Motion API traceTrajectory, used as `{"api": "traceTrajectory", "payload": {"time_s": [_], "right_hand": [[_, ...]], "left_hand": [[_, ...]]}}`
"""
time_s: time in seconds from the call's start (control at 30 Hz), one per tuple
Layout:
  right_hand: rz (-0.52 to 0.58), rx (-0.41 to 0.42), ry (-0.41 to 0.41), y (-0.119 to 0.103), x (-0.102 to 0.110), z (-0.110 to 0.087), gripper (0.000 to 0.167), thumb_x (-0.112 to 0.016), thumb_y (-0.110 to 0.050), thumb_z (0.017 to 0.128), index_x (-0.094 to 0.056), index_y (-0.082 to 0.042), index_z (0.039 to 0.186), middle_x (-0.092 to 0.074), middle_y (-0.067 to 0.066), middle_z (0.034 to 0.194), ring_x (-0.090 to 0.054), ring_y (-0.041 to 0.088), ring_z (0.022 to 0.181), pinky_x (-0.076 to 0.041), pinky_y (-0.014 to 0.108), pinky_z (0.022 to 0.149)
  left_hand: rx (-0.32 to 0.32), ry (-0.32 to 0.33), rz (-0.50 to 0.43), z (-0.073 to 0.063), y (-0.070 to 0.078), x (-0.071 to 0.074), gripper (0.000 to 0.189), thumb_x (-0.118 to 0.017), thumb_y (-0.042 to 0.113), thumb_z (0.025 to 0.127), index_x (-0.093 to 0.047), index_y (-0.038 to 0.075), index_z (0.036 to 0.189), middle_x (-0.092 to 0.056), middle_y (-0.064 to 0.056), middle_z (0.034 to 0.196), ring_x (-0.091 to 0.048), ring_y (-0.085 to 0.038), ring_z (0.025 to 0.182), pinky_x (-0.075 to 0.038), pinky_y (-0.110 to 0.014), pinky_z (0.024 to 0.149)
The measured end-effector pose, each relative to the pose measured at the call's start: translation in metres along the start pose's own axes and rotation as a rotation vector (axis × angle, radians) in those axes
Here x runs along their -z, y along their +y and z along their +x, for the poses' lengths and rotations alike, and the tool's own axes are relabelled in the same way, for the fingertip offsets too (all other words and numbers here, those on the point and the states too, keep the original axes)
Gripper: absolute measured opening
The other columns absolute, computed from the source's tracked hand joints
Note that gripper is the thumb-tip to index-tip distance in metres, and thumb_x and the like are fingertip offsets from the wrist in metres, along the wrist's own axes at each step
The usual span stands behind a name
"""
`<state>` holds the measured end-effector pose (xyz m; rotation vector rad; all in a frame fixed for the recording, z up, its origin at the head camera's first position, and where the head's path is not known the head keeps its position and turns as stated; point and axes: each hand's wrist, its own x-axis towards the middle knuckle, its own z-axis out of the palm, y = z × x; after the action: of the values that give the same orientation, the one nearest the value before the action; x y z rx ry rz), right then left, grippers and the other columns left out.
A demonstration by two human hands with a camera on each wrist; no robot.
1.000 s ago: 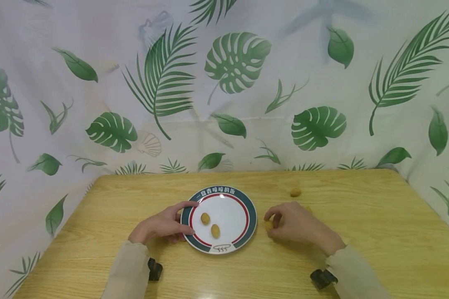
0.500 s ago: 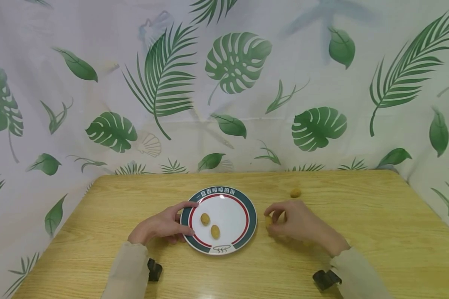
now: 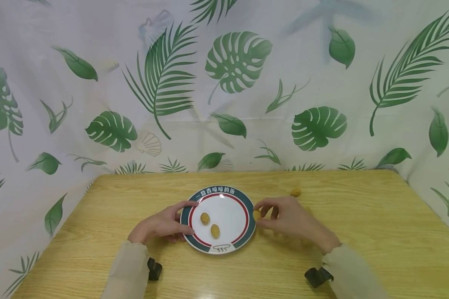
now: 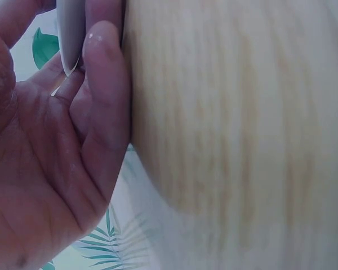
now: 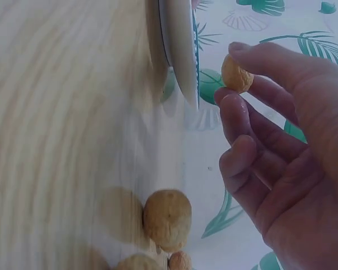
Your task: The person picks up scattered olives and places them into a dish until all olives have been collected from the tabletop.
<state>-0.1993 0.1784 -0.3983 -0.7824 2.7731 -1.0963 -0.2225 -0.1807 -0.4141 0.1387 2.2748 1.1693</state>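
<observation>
My left hand (image 3: 164,224) grips the left rim of a round white plate (image 3: 228,207), which has a blue-green border and a red ring. In the left wrist view its fingers (image 4: 107,84) curl under the plate's edge. Two small tan potatoes (image 3: 215,231) lie on the plate's left half. Between thumb and fingertips, my right hand (image 3: 288,216) pinches another small potato (image 5: 237,75), held up beside the plate's right rim. The right wrist view shows its wrinkled skin and this hand's other fingers, loosely bent.
Below the right hand, several more potatoes (image 5: 168,219) sit on the wooden table (image 3: 359,207), mostly hidden by the hand in the head view. One potato (image 3: 295,192) lies farther back on the right. A leaf-printed cloth (image 3: 247,137) hangs behind the table.
My right hand has lifted its potato off the table and brought it left to the plate's right rim. The left hand and the plate stay where they were.
</observation>
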Motion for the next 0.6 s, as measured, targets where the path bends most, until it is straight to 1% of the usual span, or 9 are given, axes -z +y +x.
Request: {"api": "traceTrajectory", "payload": {"time_s": [0.2,0.3,0.37,0.47,0.6], "right_hand": [[0.023,0.026,0.001,-0.003,-0.007,0.005,0.028,-0.082,-0.023,0.087,-0.074,-0.014,0.112,-0.072,-0.002,0.092,-0.058,0.005,0.068,-0.05,0.021,0.061],[0.025,0.039,0.007,-0.005,-0.011,0.008,0.027,-0.083,-0.024,0.087,-0.074,-0.016,0.111,-0.072,-0.004,0.091,-0.058,0.005,0.068,-0.051,0.021,0.062],[0.024,0.037,0.005,-0.007,-0.013,0.01,0.026,-0.083,-0.024,0.087,-0.074,-0.017,0.111,-0.071,-0.005,0.091,-0.059,0.005,0.07,-0.051,0.02,0.064],[0.031,0.054,-0.003,-0.009,-0.016,0.013,0.027,-0.082,-0.025,0.087,-0.074,-0.015,0.111,-0.071,-0.004,0.092,-0.059,0.006,0.073,-0.052,0.021,0.066],[0.033,0.049,-0.01,-0.01,-0.021,0.016,0.03,-0.082,-0.026,0.087,-0.075,-0.013,0.113,-0.072,-0.002,0.093,-0.059,0.007,0.076,-0.051,0.02,0.067]], "left_hand": [[-0.009,0.002,0.012,0.0,0.0,0.0,0.074,-0.08,0.022,0.088,-0.042,0.031,0.152,-0.066,-0.009,0.101,-0.063,-0.02,0.073,-0.051,-0.028,0.062],[-0.01,-0.002,0.013,0.0,-0.001,0.0,0.075,-0.08,0.022,0.088,-0.042,0.031,0.152,-0.066,-0.009,0.101,-0.062,-0.02,0.072,-0.051,-0.028,0.062],[-0.005,0.0,0.014,0.0,-0.001,0.0,0.074,-0.08,0.022,0.088,-0.042,0.031,0.152,-0.066,-0.008,0.101,-0.063,-0.02,0.072,-0.051,-0.028,0.062],[0.008,0.008,0.02,0.001,-0.001,0.0,0.074,-0.08,0.022,0.088,-0.042,0.032,0.152,-0.066,-0.008,0.1,-0.063,-0.02,0.073,-0.052,-0.028,0.062],[0.023,0.01,0.02,0.001,0.0,0.0,0.074,-0.08,0.023,0.088,-0.043,0.033,0.152,-0.066,-0.008,0.101,-0.063,-0.02,0.074,-0.052,-0.029,0.063]]}}
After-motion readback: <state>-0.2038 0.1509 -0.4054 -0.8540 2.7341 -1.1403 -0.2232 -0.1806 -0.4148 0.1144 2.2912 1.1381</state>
